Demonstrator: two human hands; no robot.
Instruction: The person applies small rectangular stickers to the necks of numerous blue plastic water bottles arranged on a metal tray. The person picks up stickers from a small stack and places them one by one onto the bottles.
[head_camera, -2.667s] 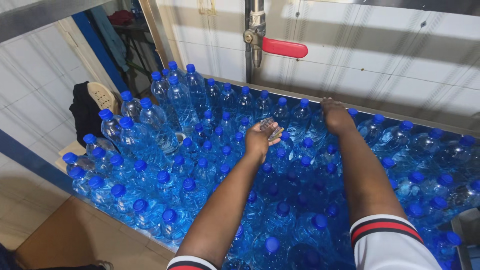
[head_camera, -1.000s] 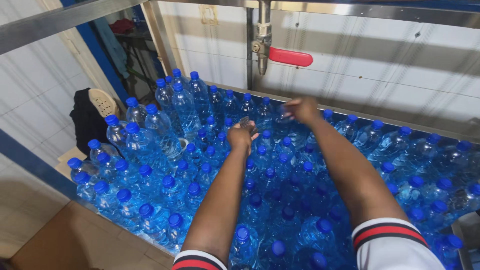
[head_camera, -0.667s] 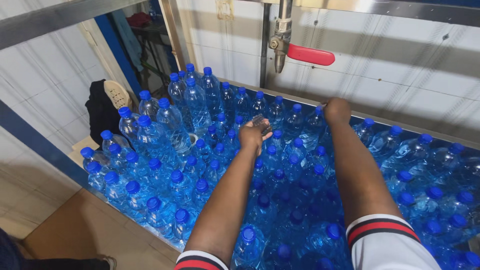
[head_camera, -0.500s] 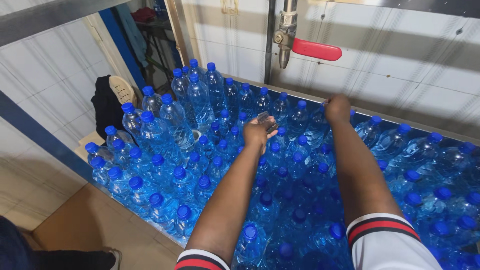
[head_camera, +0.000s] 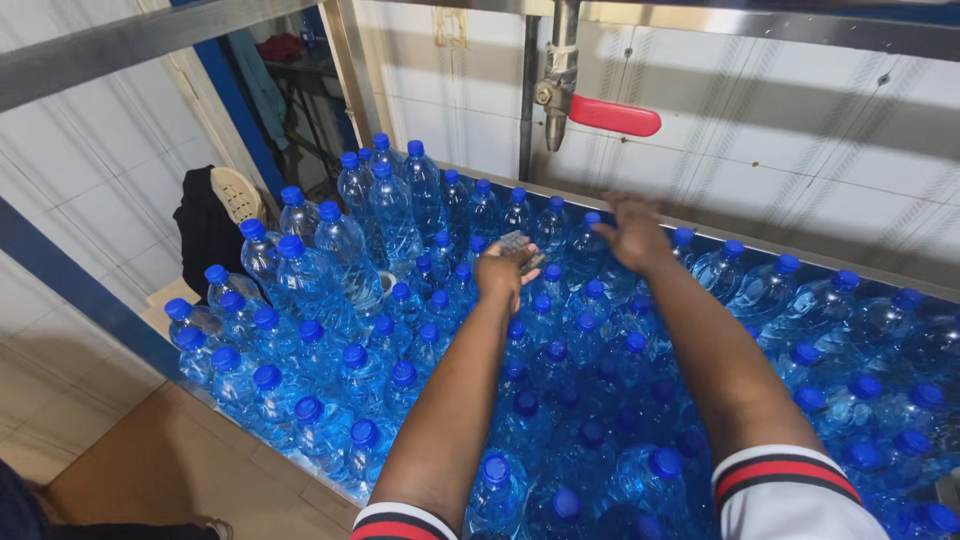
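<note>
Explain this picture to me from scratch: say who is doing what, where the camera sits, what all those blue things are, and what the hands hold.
The camera is worn on a person's head and looks down along both bare arms. In front is a metal-edged table packed with clear plastic water bottles with blue screw caps, most upright, some at the right lying tilted. The left hand is palm up above the bottles and holds a small dark flat object; what it is cannot be told. The right hand is blurred and reaches toward the bottles at the far edge, fingers spread, holding nothing visible. On the tiled wall behind hangs a metal pipe with a red-handled valve.
</note>
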